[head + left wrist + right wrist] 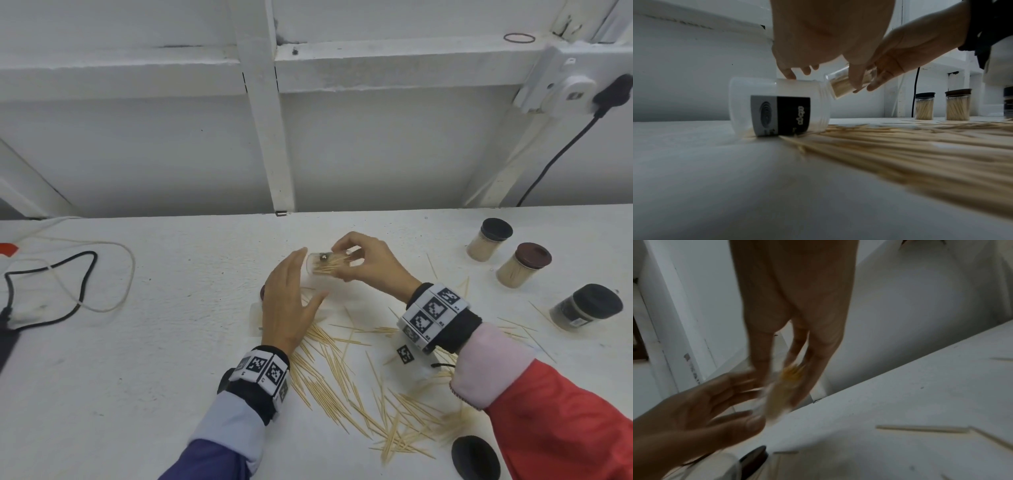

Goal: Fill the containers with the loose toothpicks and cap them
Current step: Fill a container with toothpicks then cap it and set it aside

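1. Near the middle of the worktop (171, 342), the right hand (370, 260) is pinching a small clear jar (325, 264), partly filled with toothpicks and tipped on its side above the surface.
2. The left hand (287, 301) is hovering with fingers spread and relaxed, its fingertips at the jar's mouth, gripping nothing.
3. Toward the right edge, three capped jars (524, 270) are standing filled; I judge those done.
4. Many loose toothpicks (342, 387) are lying toward the near edge, and a dark lid (474, 457) is waiting there, so filling and capping remain.
5. The left wrist view is showing a larger clear labelled container (781, 107) lying on its side under the left hand; the head view mostly hides it.
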